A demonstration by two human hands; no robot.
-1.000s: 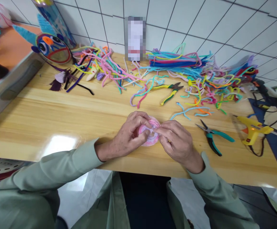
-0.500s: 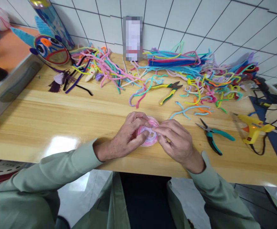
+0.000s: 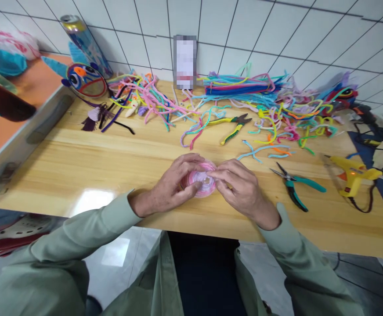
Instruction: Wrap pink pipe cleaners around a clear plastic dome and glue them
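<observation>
— Item and position?
— Pink coil (image 3: 202,182), flat on the table (image 3: 79,158) near its front edge. Left hand (image 3: 175,186) pinches its left rim; right hand (image 3: 240,188) pinches at the centre.
— Progress?
— Wound into a disc of several rings; judged well advanced, the centre not yet finished.
— Surroundings?
— Teal pliers (image 3: 295,186) and glue gun (image 3: 352,175) untouched at right; loose stems (image 3: 244,96) behind.

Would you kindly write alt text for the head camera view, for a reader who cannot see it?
A person's left hand and right hand together hold a pink coiled disc on a wooden table. Beyond lie loose colourful pipe cleaners and yellow-handled pliers; teal-handled pliers and a yellow glue gun lie to the right.
</observation>
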